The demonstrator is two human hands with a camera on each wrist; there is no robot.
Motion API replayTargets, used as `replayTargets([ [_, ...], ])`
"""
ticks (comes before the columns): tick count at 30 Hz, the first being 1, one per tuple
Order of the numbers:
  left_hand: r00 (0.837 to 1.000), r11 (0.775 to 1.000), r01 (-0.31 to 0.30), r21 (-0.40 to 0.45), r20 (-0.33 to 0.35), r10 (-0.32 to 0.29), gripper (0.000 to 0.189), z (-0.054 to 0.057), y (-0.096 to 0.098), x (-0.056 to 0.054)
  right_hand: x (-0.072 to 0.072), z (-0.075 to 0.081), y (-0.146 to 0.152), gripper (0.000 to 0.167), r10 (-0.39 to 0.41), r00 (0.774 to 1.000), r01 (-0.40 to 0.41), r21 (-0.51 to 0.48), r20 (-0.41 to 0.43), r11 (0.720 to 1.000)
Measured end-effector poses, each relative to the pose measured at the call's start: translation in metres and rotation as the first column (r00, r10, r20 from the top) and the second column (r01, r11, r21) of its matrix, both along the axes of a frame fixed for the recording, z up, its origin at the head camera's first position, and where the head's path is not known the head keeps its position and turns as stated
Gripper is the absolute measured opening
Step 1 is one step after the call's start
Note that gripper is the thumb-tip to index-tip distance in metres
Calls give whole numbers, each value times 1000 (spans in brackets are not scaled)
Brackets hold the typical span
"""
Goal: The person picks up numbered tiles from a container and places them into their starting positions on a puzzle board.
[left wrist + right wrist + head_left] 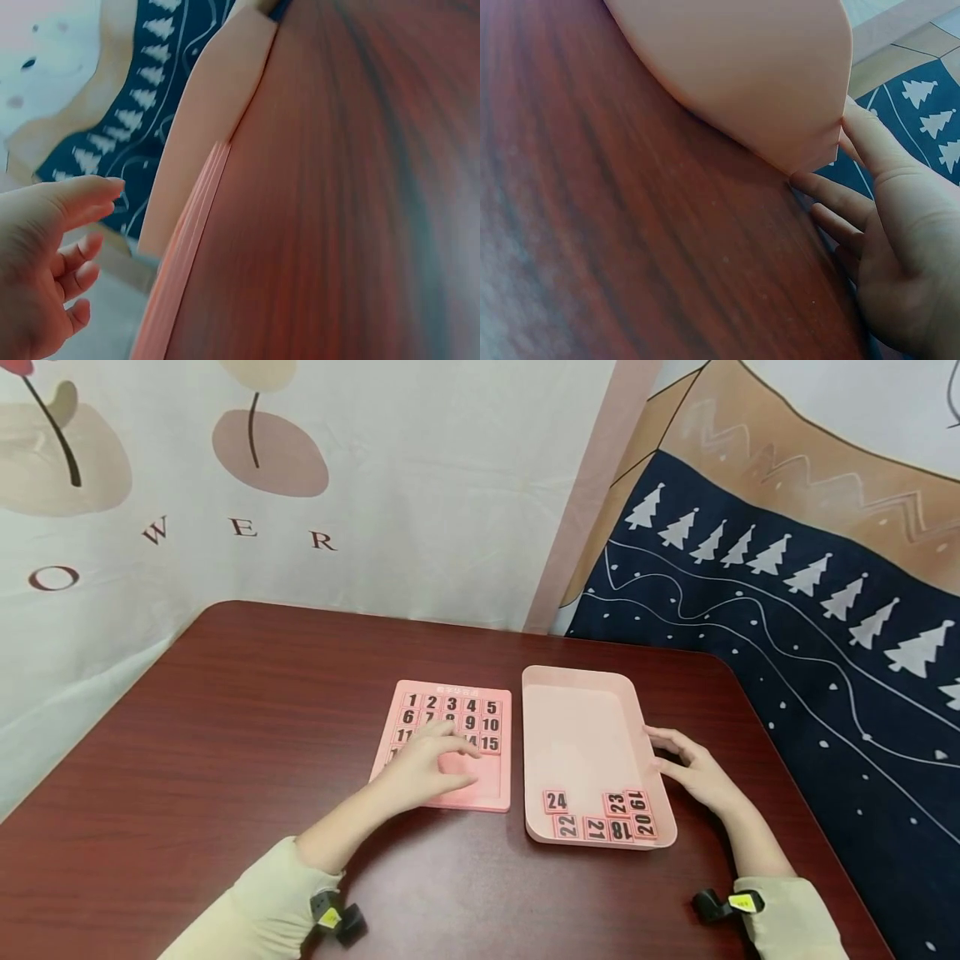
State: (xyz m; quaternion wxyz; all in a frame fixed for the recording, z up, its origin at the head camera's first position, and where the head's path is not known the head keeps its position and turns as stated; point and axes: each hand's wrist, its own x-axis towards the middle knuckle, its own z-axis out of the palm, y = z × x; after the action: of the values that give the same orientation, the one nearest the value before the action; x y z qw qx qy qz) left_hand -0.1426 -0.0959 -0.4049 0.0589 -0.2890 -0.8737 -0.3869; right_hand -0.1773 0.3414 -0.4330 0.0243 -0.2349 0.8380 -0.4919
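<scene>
Your left hand (423, 766) hovers, fingers loose, above one board (489, 778). Your right hand (699, 774) grips one tray (577, 727) holding seven tiles (617, 804).

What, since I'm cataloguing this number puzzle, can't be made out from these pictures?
Head view: the left hand partly covers the tiles on the board.
Head view: lettering along the board's top is too small to read.
Left wrist view: the board is seen edge-on, hiding its numbers.
Right wrist view: the tray's wall hides the loose tiles inside.
</scene>
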Motion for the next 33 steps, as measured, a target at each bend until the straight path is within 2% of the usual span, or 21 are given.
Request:
replayTargets([
  [8, 995, 993, 99, 57, -7, -99, 22, 12, 45, 2, -3, -4, 3, 47, -7, 1000, 7, 9, 2, 1000],
  [12, 985, 985, 169, 23, -44, -168, 22, 15, 68, 2, -5, -5, 5, 48, -8, 1000, 8, 11, 10, 1000],
  [15, 969, 972, 234, -20, -72, -235, 22, 15, 84, 2, -4, -5, 5, 48, -13, 1000, 13, 10, 18, 1000],
  [20, 942, 939, 318, -130, -68, -329, 24, 17, 110, 2, -4, -5, 5, 48, -13, 1000, 13, 10, 4, 1000],
  [27, 897, 872, 418, -254, -35, -440, 27, 16, 141, -1, -3, -3, 3, 47, 2, 1000, -2, 5, -18, 1000],
  [29, 892, 855, 428, -294, -16, -452, 29, 15, 149, -2, -4, -3, 3, 47, 3, 1000, -3, 2, -18, 1000],
  [33, 893, 828, 427, -364, 25, -449, 32, 12, 162, -5, -5, -5, 4, 47, 4, 1000, -4, -4, -23, 1000],
])
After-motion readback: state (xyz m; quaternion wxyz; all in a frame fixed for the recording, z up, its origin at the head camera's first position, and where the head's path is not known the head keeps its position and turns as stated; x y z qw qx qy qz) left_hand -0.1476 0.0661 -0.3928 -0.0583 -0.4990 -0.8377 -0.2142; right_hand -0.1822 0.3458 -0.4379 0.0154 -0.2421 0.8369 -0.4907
